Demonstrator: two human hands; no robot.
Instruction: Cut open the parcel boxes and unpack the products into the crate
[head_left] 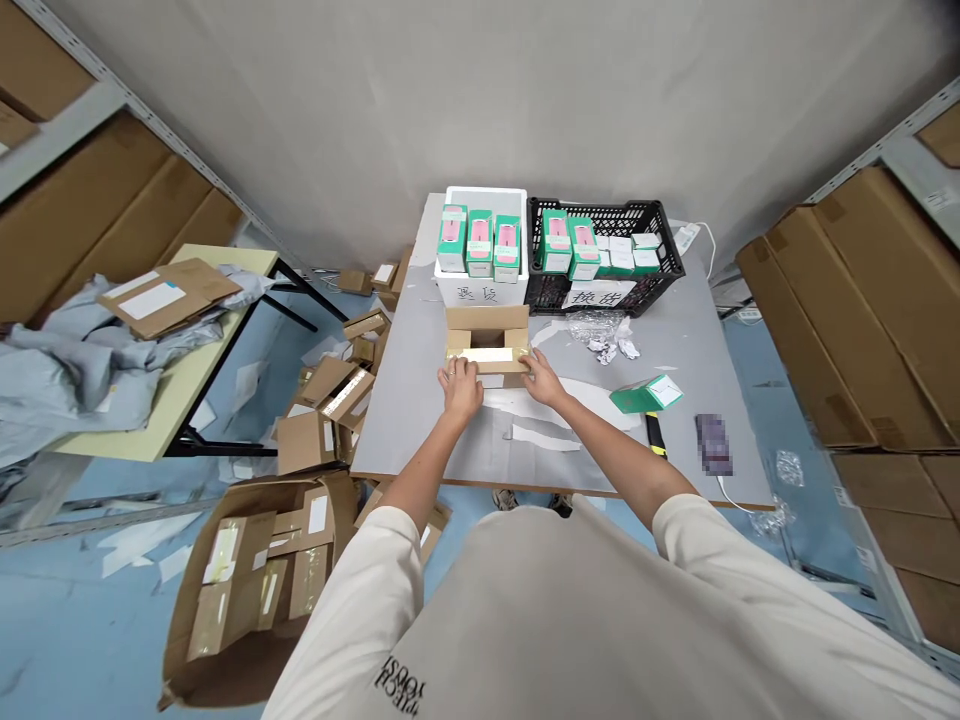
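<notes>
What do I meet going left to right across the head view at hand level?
Crumpled grey bags → flattened cardboard boxes → left hand → cardboard box → right hand → green-and-white carton → large shelved cartons

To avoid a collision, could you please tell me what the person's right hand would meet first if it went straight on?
The right hand would meet the open brown cardboard box first; its fingers seem to touch the box's near edge, though depth is unclear.
</notes>
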